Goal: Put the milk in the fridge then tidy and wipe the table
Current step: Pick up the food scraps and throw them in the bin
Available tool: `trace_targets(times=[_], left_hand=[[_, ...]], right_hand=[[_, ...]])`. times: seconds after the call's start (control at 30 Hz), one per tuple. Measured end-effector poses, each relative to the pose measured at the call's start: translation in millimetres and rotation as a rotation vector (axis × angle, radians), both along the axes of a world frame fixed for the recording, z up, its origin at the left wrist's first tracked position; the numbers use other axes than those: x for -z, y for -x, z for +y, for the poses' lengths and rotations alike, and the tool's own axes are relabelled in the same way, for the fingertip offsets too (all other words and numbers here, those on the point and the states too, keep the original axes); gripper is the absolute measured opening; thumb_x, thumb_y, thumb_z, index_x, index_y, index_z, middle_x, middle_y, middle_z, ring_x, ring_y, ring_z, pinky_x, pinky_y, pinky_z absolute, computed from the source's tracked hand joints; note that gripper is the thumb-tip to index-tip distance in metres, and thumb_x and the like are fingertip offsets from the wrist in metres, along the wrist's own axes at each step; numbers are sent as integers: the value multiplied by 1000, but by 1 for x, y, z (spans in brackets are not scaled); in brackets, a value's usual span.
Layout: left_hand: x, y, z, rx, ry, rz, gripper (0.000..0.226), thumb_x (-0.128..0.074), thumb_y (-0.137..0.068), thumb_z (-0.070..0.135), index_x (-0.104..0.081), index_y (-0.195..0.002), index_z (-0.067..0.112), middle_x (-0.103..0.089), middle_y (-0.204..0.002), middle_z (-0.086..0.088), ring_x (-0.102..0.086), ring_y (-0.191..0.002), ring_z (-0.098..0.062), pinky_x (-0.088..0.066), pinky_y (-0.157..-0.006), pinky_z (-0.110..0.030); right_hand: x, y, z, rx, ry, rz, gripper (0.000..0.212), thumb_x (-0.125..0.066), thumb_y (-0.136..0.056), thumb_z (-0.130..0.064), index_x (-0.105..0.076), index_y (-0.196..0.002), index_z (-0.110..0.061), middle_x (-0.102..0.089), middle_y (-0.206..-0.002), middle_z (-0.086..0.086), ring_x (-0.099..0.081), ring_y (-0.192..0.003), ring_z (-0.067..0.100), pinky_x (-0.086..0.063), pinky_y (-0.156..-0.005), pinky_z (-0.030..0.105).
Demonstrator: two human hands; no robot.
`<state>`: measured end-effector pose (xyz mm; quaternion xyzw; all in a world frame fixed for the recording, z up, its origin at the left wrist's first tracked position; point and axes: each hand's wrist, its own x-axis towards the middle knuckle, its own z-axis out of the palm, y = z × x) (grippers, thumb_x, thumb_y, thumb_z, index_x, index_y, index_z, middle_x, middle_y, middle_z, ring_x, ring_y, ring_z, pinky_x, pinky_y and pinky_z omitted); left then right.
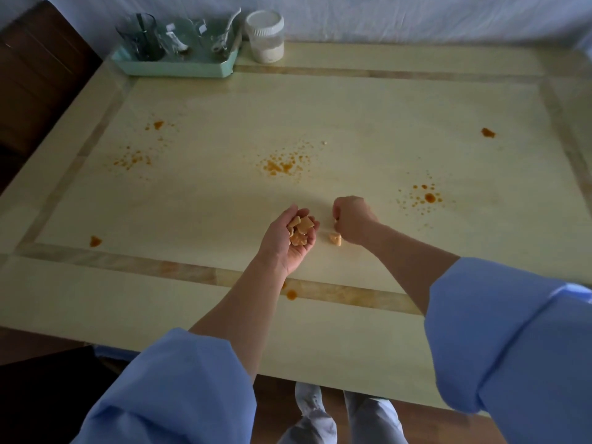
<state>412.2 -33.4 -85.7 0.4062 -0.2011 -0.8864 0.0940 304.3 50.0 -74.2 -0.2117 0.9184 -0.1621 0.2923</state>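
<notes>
left hand (290,243) is cupping tan food pieces (300,229) in half-curled fingers, palm up; right hand (351,219) is pinching a small piece (335,220) with curled fingers, just above the stained table (224,123)

The picture is dim and looks a bit yellow-green. Soft light falls on the table (320,107), and the far half of the table is the brightest part. The near edge of the table is darker. A faint, soft shadow lies on the table beside the left hand (293,238) and the right hand (350,219). The glasses (137,33) at the far left corner of the table look blurry. The table's sides bend outward. The sleeves (512,341) over the near edge of the table look huge and soft.
</notes>
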Motion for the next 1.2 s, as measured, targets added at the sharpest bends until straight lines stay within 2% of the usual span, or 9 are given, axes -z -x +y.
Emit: trace_targets(times=[0.1, 0.2, 0.3, 0.47, 0.57, 0.67, 0.83, 1.0, 1.2], left_hand=[[3, 0, 1, -11, 7, -12, 26, -52, -94, 24, -60, -79, 4, -60, -77, -11, -60, -77, -23, -55, -55, -22], [4, 2, 4, -15, -13, 4, 26, -51, -94, 24, -61, -82, 3, -60, -81, -12, -60, -80, -23, -58, -62, -26], [0, 6, 10, -2, -31, 46, 24, -50, -95, 26, -62, -88, 6, -65, -84, -11, -61, -79, -21, -56, -67, -28], [-1, 7, 8, 30, -67, 83, 30, -49, -95, 30, -62, -82, 7, -66, -84, -11, -63, -79, -21, -54, -56, -22], [3, 4, 4, 22, -57, 80, 29, -50, -94, 30, -62, -79, 7, -61, -81, -9, -62, -78, -22, -53, -52, -21], [5, 0, 2, -2, -24, 45, 29, -50, -94, 28, -61, -77, 7, -60, -77, -9, -62, -72, -23, -52, -51, -21], [6, -3, -4, -3, 56, -21, 28, -49, -94, 25, -60, -78, 6, -59, -76, -11, -61, -71, -23, -54, -55, -24], [6, -3, -4, -5, 19, -19, 27, -51, -94, 26, -60, -77, 7, -59, -77, -9, -61, -74, -23, -53, -54, -22], [-11, 5, 1, -11, 6, -31, 24, -54, -93, 30, -59, -81, 10, -64, -77, -8, -60, -72, -20, -47, -51, -21]], right_hand=[[-4, 2, -4, -3, 54, 30, 14, -55, -86, -4, -63, -98, -7, -59, -92, 8, -56, -74, 22, -43, -59, 26], [-17, 2, -12, -42, 179, -13, 10, -59, -85, -6, -66, -93, -7, -60, -89, 6, -51, -61, 14, -38, -47, 20], [-36, -7, -21, -170, 212, -32, 15, -62, -86, -14, -70, -96, -7, -66, -86, 5, -59, -67, 14, -43, -48, 17], [-45, -5, -23, -31, 272, 32, 27, -42, -92, -4, -68, -101, 1, -68, -92, 14, -65, -78, 24, -43, -49, 22], [-31, 0, -9, -71, 126, 38, 28, -45, -89, 1, -66, -108, -1, -66, -107, 13, -63, -94, 27, -48, -63, 26], [-10, -13, 1, -253, -112, 72, 23, -56, -89, -7, -66, -109, -6, -65, -108, 10, -65, -98, 27, -46, -63, 26], [3, -25, -1, -237, -177, 130, 20, -54, -87, 2, -63, -104, -4, -59, -99, 13, -54, -77, 27, -43, -64, 26], [-14, -17, -14, -39, 21, 37, 18, -60, -85, -3, -64, -103, -4, -67, -101, 13, -66, -86, 27, -47, -57, 24], [-73, -17, -29, -1, 271, -60, 22, -63, -83, -8, -67, -103, -2, -67, -94, 10, -56, -77, 17, -39, -49, 18]])
